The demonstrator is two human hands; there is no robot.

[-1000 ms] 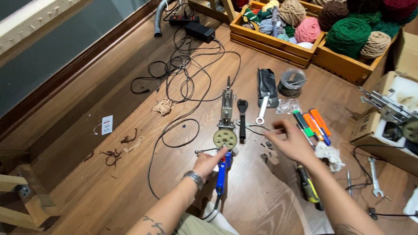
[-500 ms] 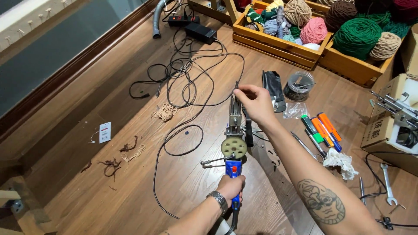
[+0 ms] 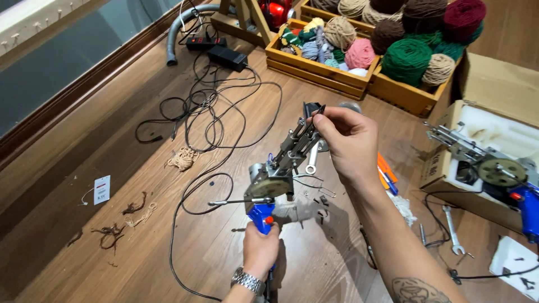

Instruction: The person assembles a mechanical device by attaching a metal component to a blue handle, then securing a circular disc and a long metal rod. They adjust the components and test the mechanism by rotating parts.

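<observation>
Gripping the blue handle from below, the left hand [image 3: 259, 249] kept the tufting gun [image 3: 281, 171] lifted above the wooden floor [image 3: 84, 168], so its front end was brought within reach. The right hand [image 3: 345, 143] was closed there, its fingers [image 3: 323, 120] pinching the metal tip. 1 open-ended spanner [image 3: 310, 163] lay underneath.

Left hand [image 3: 260, 248] wraps blue handle [image 3: 261, 215] of tool [image 3: 281, 168]; lower handle hidden in fist. Left forearm cut by bottom edge below watch [image 3: 247, 280]. Right hand [image 3: 345, 140] covers tool's front tip; what fingers pinch there cannot be told. Wrench [image 3: 312, 160] partly behind tool. Orange pens [image 3: 386, 171] mostly behind right forearm. Second tool [image 3: 494, 171] in box [image 3: 505, 90] cut by right edge. Yarn crates [image 3: 320, 70] cut by top edge. Small parts [image 3: 323, 199] on floor too small to tell.
</observation>
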